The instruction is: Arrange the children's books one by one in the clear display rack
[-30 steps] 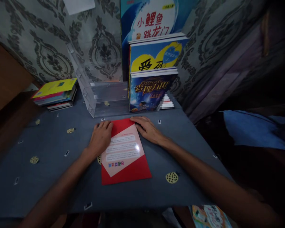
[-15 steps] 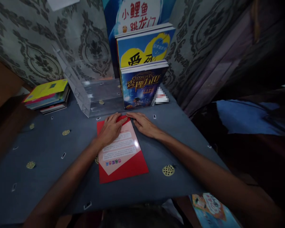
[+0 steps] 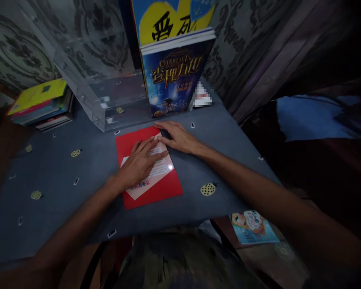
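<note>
A flat, shiny red book with a pale pink patch lies on the grey-blue cloth with yellow pineapples. The left hand lies flat on top of it, fingers stretched out. The right hand touches its far right corner, fingers loose and not curled. Just behind stands a see-through plastic rack.

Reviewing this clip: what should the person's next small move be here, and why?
Probably slide the left hand leftward, off the red booklet: it lies spread across the pale printed panel, hiding part of its print, while the right hand rests at the booklet's far right corner and could steady it.
</note>
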Tool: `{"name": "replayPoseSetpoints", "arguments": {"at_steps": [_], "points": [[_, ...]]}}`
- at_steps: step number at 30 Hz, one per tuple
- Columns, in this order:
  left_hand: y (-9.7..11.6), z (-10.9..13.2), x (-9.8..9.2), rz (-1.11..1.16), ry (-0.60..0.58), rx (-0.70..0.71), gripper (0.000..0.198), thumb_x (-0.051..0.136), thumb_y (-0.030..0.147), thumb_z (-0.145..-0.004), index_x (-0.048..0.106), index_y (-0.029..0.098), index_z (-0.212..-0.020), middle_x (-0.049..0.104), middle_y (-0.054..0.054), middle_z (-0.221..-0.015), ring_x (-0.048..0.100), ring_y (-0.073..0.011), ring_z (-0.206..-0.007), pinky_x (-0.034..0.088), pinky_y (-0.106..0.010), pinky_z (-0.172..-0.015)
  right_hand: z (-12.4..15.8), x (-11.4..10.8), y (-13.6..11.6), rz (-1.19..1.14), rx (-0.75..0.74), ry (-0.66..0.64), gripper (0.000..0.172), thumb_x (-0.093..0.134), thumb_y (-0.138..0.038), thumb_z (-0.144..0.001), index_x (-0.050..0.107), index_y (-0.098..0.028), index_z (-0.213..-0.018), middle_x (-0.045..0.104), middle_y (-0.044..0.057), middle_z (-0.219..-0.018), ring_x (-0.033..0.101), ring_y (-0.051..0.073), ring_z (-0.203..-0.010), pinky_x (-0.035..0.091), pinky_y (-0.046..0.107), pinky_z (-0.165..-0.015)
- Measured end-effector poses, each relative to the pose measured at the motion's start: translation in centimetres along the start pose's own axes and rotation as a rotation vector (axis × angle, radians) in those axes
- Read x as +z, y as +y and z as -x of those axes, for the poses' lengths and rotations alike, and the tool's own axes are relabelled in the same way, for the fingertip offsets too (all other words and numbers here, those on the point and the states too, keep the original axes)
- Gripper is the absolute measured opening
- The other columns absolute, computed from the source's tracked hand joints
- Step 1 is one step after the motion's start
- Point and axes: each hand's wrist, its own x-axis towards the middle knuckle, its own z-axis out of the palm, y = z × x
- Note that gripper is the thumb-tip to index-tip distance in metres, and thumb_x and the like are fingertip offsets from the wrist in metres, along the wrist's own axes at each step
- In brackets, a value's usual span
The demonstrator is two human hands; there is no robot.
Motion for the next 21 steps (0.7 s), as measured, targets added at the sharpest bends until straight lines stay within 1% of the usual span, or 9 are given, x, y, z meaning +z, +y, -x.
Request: {"name": "replayPoseSetpoints", "arguments": {"at_steps": [3, 7, 11, 16, 19, 21], "points": [[1.7, 1.2, -0.3, 0.001, -0.028, 0.057, 0.050, 0.049, 0.012, -0.098, 0.054, 0.033, -0.143, 0.041, -0.010, -0.158, 0.027, -0.0316, -0.151, 0.029, -0.062, -0.119, 0.1, 0.0, -0.1, 0.036, 0.012, -0.020, 0.060, 0.061, -0.039, -0.092, 0.049, -0.014, -0.145, 0.057, 0.017, -0.145, 0.050, 0.033, -0.135, 0.037, 0.054, -0.114], [4.2, 2.9, -0.3, -0.018, -0.082, 0.122, 0.053, 0.050, 0.012, -0.096, 0.053, 0.035, -0.144, 0.046, -0.010, -0.153, 0.031, -0.0329, -0.149, 0.029, -0.065, -0.117, 0.2, 0.1, -0.2, 0.057, 0.013, -0.028, 0.061, 0.062, -0.039, -0.091, 0.047, -0.019, -0.146, 0.055, 0.013, -0.148, 0.048, 0.033, -0.136, 0.034, 0.056, -0.115], [6.1, 4.0, -0.2, -0.030, -0.107, 0.150, 0.047, 0.050, 0.017, -0.098, 0.056, 0.034, -0.141, 0.048, -0.012, -0.150, 0.036, -0.0342, -0.145, 0.029, -0.067, -0.116, 0.3, 0.1, -0.2, 0.075, 0.006, -0.030, 0.059, 0.060, -0.039, -0.092, 0.047, -0.020, -0.147, 0.055, 0.013, -0.148, 0.048, 0.033, -0.136, 0.035, 0.055, -0.114], [6.6, 4.3, -0.1, -0.027, -0.082, 0.138, 0.040, 0.050, 0.028, -0.100, 0.058, 0.033, -0.139, 0.050, -0.012, -0.149, 0.038, -0.0332, -0.144, 0.028, -0.065, -0.117, 0.5, 0.2, -0.5, 0.104, -0.004, -0.031, 0.057, 0.057, -0.039, -0.094, 0.048, -0.020, -0.147, 0.054, 0.012, -0.149, 0.046, 0.033, -0.139, 0.032, 0.056, -0.116], [6.6, 4.2, 0.0, -0.043, -0.065, 0.147, 0.039, 0.049, 0.029, -0.101, 0.059, 0.033, -0.138, 0.051, -0.012, -0.147, 0.040, -0.0324, -0.142, 0.030, -0.065, -0.117, 0.9, 0.2, -1.0, 0.116, -0.031, -0.040, 0.054, 0.055, -0.037, -0.096, 0.048, -0.019, -0.147, 0.052, 0.012, -0.152, 0.040, 0.032, -0.144, 0.028, 0.058, -0.118], [6.7, 4.2, 0.0, -0.062, -0.057, 0.151, 0.039, 0.048, 0.028, -0.101, 0.059, 0.033, -0.138, 0.053, -0.012, -0.146, 0.043, -0.0322, -0.141, 0.031, -0.065, -0.116, 1.3, 0.1, -1.4, 0.119, -0.051, -0.038, 0.051, 0.055, -0.033, -0.096, 0.051, -0.018, -0.144, 0.055, 0.013, -0.149, 0.039, 0.032, -0.145, 0.028, 0.058, -0.118]]}}
